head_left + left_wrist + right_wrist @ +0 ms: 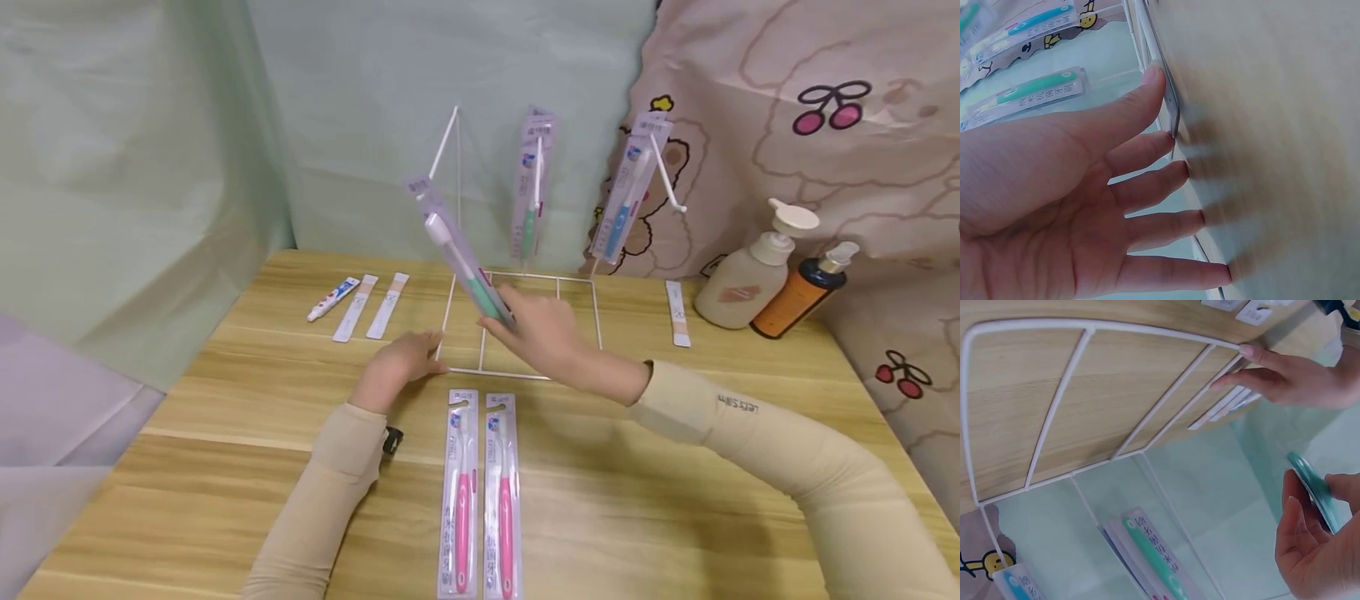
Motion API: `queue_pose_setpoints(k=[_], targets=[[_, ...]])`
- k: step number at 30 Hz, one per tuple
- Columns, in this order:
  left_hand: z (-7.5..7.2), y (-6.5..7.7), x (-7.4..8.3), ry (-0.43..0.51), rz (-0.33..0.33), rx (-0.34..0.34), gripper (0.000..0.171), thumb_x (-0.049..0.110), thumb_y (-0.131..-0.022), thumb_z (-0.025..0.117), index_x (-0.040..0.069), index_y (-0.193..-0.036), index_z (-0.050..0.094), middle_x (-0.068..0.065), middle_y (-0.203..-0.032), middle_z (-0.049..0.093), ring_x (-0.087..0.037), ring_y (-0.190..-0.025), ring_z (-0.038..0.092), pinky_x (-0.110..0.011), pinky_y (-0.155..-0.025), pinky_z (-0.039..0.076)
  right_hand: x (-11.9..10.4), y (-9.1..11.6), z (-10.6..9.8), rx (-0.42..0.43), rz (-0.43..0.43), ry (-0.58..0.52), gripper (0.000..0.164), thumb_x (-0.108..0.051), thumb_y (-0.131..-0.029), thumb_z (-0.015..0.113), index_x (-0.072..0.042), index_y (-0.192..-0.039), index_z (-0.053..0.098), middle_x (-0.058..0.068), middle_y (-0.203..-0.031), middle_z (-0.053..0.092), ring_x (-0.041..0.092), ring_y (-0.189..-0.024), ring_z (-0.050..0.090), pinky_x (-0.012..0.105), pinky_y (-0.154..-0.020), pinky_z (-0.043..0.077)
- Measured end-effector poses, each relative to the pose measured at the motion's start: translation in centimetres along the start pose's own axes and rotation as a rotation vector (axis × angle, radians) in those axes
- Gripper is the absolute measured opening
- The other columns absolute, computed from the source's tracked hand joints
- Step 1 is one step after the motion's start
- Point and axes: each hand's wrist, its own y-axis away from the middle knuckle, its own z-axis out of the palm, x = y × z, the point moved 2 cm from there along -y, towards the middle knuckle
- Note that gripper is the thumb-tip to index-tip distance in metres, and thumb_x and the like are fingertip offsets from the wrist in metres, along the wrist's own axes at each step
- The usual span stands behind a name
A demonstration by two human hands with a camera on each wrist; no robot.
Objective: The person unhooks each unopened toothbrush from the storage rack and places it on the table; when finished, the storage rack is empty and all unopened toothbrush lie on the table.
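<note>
My right hand (542, 329) pinches the lower end of a packaged toothbrush (467, 265) with a green handle. The pack tilts up and left, its top in line with the left arm (444, 143) of a white wire rack (517, 377); whether the arm passes through the pack's hole I cannot tell. My left hand (401, 365) rests at the rack base's front left corner, fingers (1163, 219) fairly straight, tips on the table, thumb against the wire. Packaged toothbrushes hang on the middle arm, green-handled (531, 200), and the right arm, blue-handled (626, 196).
Two packaged pink toothbrushes (462, 500) lie side by side at the front of the wooden table (637, 500). A small toothpaste tube (333, 300) and two slim sachets (387, 306) lie left of the rack. Right of it are another sachet (677, 313), a pump bottle (742, 283) and an orange bottle (798, 298).
</note>
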Motion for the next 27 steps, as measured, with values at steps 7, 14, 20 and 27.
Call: queue_pose_setpoints(k=[7, 14, 20, 27], targets=[[0.1, 0.0, -0.2, -0.022, 0.008, 0.015, 0.069, 0.033, -0.092, 0.056, 0.004, -0.147, 0.025, -0.018, -0.151, 0.023, -0.042, -0.136, 0.023, -0.053, -0.111, 0.024, -0.3, 2.0, -1.9, 0.064, -0.070, -0.050, 0.025, -0.033, -0.088, 0.063, -0.010, -0.094, 0.056, -0.004, -0.062, 0.058, 0.007, -0.048, 0.049, 0.020, -0.038, 0.035], [0.2, -0.1, 0.0, -0.044, 0.013, 0.012, 0.068, 0.033, -0.093, 0.056, 0.004, -0.147, 0.025, -0.019, -0.151, 0.023, -0.044, -0.136, 0.022, -0.055, -0.110, 0.023, -0.9, 3.0, -3.2, 0.091, -0.093, -0.139, 0.023, -0.031, -0.088, 0.064, -0.011, -0.098, 0.061, -0.003, -0.071, 0.065, 0.006, -0.060, 0.059, 0.019, -0.043, 0.041], [0.4, -0.3, 0.2, -0.067, 0.036, 0.006, 0.068, 0.033, -0.093, 0.055, 0.003, -0.146, 0.026, -0.020, -0.150, 0.024, -0.044, -0.135, 0.024, -0.053, -0.110, 0.025, -1.4, 3.6, -3.9, 0.113, -0.094, -0.155, 0.020, -0.028, -0.085, 0.068, -0.011, -0.093, 0.062, -0.005, -0.068, 0.064, 0.003, -0.058, 0.057, 0.018, -0.042, 0.039], [0.1, -0.1, 0.0, -0.049, 0.008, 0.012, 0.069, 0.034, -0.092, 0.057, 0.006, -0.147, 0.025, -0.018, -0.151, 0.022, -0.042, -0.135, 0.025, -0.054, -0.110, 0.026, -2.6, 2.9, -4.1, 0.120, -0.118, -0.154, 0.021, -0.031, -0.086, 0.067, -0.013, -0.097, 0.064, -0.008, -0.069, 0.063, 0.001, -0.055, 0.052, 0.019, -0.041, 0.036]])
